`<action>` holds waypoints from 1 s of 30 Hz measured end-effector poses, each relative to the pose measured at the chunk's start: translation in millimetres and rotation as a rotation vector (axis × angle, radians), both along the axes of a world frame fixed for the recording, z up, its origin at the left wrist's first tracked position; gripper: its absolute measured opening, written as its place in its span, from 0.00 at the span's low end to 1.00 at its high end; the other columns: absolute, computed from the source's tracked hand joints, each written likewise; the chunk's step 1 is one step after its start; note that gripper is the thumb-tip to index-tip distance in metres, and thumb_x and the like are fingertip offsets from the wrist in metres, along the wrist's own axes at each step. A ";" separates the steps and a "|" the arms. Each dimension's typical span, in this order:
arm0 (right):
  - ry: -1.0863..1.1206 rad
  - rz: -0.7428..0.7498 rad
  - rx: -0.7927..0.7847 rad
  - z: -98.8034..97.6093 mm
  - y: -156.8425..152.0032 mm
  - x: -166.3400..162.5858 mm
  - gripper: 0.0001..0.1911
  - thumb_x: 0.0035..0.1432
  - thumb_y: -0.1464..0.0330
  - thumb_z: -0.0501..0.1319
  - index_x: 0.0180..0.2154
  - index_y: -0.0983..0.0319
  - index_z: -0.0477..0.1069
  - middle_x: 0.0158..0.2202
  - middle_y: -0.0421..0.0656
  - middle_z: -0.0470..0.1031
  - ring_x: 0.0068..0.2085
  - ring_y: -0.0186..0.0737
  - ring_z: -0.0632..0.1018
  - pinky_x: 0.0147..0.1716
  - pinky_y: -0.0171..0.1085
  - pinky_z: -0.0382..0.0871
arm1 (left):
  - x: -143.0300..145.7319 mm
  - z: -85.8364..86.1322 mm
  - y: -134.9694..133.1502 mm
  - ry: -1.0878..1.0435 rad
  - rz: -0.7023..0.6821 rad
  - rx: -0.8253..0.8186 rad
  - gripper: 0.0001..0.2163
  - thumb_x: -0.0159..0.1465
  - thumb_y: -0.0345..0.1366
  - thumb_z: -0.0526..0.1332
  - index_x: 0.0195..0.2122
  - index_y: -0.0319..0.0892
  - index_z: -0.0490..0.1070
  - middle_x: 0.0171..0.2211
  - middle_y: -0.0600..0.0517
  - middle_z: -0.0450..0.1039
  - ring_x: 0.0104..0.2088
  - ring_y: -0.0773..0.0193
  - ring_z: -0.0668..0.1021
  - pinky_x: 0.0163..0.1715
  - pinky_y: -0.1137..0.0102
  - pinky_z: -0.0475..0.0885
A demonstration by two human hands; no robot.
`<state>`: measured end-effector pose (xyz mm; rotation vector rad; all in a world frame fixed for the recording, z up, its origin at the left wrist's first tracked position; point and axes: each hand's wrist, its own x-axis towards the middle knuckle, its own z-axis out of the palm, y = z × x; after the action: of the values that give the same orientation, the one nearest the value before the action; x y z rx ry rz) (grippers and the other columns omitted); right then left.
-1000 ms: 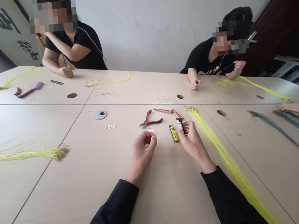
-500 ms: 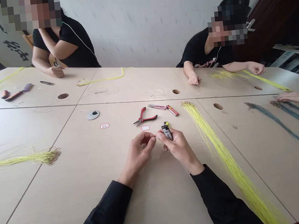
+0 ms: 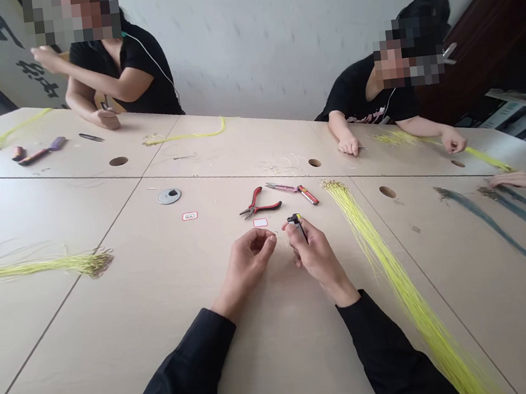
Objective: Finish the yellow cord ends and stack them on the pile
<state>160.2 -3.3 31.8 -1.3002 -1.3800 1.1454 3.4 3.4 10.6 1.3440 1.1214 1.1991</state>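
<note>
Over the table (image 3: 279,352), left fingers (image 3: 267,247), nearly closed, pinch a tiny hook (image 3: 276,233), and right fingers (image 3: 314,229) clasp a lighter (image 3: 296,224).

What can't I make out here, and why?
Head view:
Thin piece: mostly hidden by the left hand.
Held lighter: lower part behind the right hand.
Left label: marks too small to read.
Yellow bundle by the right sleeve: lower end past the bottom edge.

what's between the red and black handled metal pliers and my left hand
In the head view, a white rectangular label with a red border lies between the pliers and left hand.
</note>
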 end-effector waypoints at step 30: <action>-0.049 0.018 -0.092 -7.0 0.2 -4.8 0.20 0.60 0.52 0.62 0.39 0.63 0.70 0.22 0.33 0.59 0.18 0.30 0.63 0.16 0.31 0.57 | 1.0 -5.8 1.7 -0.018 -0.043 0.038 0.13 0.65 0.45 0.62 0.33 0.39 0.73 0.28 0.52 0.72 0.28 0.68 0.71 0.29 0.73 0.66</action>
<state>155.4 -3.1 24.8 -1.3923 -1.3904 1.2086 4.4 5.0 4.8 1.3775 1.0565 1.2041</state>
